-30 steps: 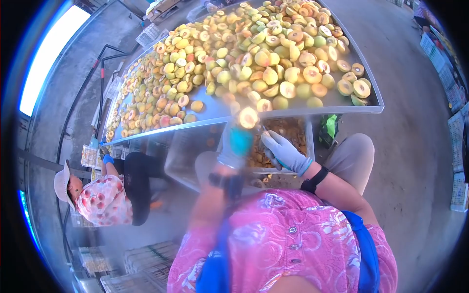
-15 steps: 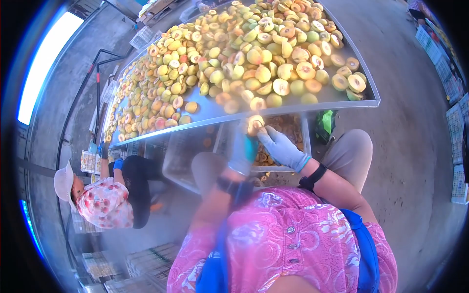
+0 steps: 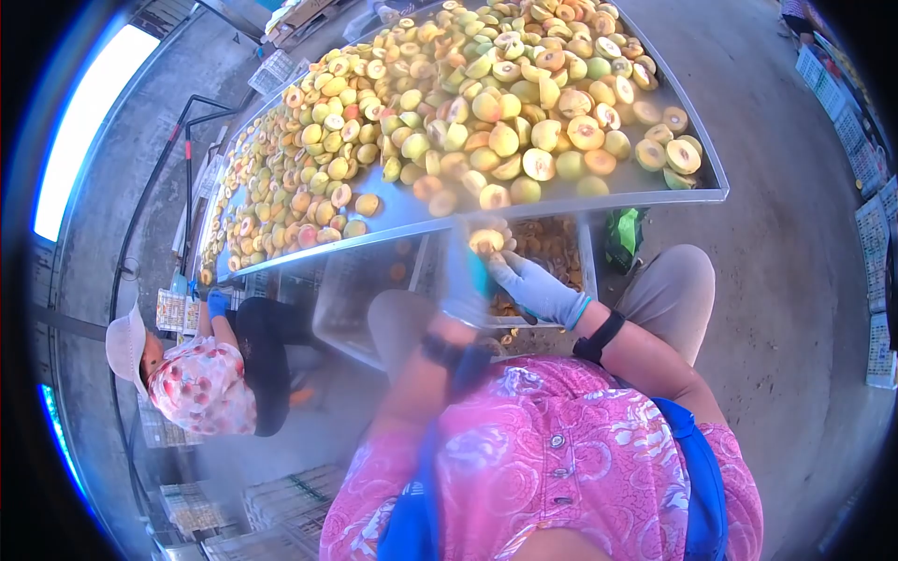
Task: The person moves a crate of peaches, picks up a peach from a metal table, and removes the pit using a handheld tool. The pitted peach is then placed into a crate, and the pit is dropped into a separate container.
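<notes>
Just below the table's near edge, my left hand (image 3: pixel 470 279), in a pale glove with a teal part and blurred, is closed round a halved yellow fruit that looks like a peach half (image 3: pixel 485 242). Its cut face is turned up toward me. My right hand (image 3: pixel 541 288), in a light blue-grey glove, is closed with its fingertips right at the fruit's near side; I cannot tell what is in its fingers. Beneath both hands stands a crate (image 3: pixel 587 257) with cut fruit pieces (image 3: pixel 552 245) in it.
A metal-rimmed table (image 3: pixel 636 199) heaped with peach halves (image 3: pixel 412 98) slopes across the front. At left another person (image 3: pixel 201 383) in blue gloves sits by the table. A green and black bag (image 3: pixel 623 238) lies right of the crate. Stacked crates (image 3: pixel 870 252) line the far right.
The fruit in my left hand has tipped slightly and lowered a little. My right hand has shifted slightly down. At left, the other person's hands have moved a little.
</notes>
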Action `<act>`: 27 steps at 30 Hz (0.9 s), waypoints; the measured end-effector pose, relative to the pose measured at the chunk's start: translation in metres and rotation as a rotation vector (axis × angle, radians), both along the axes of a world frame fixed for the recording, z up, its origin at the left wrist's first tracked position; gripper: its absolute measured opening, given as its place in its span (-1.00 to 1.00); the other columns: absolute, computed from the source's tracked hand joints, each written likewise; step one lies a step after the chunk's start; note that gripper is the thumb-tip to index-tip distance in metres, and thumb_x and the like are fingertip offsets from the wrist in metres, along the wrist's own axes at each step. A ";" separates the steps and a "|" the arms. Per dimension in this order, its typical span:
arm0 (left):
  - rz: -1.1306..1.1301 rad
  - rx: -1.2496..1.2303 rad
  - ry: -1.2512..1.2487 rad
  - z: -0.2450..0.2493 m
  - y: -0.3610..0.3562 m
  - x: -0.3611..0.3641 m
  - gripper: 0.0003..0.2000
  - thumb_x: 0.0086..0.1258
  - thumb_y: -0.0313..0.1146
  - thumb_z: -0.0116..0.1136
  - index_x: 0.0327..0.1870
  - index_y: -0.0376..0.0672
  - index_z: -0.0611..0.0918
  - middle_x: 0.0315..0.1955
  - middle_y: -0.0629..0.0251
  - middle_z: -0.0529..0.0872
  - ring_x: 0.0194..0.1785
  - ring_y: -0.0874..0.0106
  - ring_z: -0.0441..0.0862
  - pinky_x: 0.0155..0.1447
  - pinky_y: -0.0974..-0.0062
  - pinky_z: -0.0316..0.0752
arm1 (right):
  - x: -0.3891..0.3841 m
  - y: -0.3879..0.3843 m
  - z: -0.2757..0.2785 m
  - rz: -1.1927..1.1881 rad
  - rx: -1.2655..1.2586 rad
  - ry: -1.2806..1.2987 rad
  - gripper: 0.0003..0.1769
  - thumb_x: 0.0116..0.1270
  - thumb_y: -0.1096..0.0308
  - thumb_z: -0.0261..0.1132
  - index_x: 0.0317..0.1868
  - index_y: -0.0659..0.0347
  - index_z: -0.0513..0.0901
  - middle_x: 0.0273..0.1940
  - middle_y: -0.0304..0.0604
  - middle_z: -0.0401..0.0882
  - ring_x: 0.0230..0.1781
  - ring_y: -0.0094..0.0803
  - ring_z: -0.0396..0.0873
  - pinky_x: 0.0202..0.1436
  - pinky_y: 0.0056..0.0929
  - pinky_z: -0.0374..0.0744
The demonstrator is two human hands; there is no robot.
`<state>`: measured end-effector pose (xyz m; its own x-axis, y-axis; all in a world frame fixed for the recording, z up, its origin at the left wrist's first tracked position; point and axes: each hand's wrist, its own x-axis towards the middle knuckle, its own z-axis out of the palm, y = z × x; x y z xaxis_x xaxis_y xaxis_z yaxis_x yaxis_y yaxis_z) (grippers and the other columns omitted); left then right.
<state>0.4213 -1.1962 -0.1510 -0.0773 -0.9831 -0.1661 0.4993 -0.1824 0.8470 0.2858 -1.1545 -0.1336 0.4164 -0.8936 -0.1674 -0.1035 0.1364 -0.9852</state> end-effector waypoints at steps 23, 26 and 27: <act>-0.028 -0.079 0.130 0.015 0.002 0.055 -0.45 0.48 0.19 -0.08 -0.21 -0.23 0.61 -0.33 0.23 0.69 -0.31 0.38 0.66 -0.18 0.45 0.61 | -0.001 0.004 -0.023 0.524 0.898 -0.939 -0.56 0.53 -0.09 0.00 -0.17 0.14 0.48 -0.63 -0.45 0.21 -0.84 -0.74 0.08 -0.87 -0.69 0.07; 0.271 -0.058 -0.265 0.009 -0.019 0.127 -0.51 0.52 0.08 -0.03 -0.18 -0.27 0.64 -0.20 0.19 0.69 -0.15 0.42 0.63 -0.02 0.41 0.56 | -0.004 0.003 -0.037 0.612 0.925 -1.053 -0.58 0.51 -0.05 0.06 -0.15 0.17 0.53 -0.61 -0.45 0.27 -0.81 -0.71 0.17 -0.84 -0.66 0.14; 0.324 -0.085 -0.484 0.027 -0.016 0.132 -0.55 0.53 0.01 -0.02 -0.13 -0.29 0.65 -0.16 0.20 0.68 -0.12 0.45 0.61 0.01 0.43 0.53 | -0.004 0.003 -0.037 0.543 0.949 -1.087 -0.58 0.52 -0.03 0.04 -0.14 0.19 0.52 -0.62 -0.44 0.26 -0.82 -0.70 0.16 -0.85 -0.66 0.12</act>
<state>0.5530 -1.2122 -0.1245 0.2943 -0.9553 -0.0268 0.0709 -0.0061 0.9975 0.2820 -1.1511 -0.1710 0.9393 -0.3425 0.0220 0.3402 0.9208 -0.1907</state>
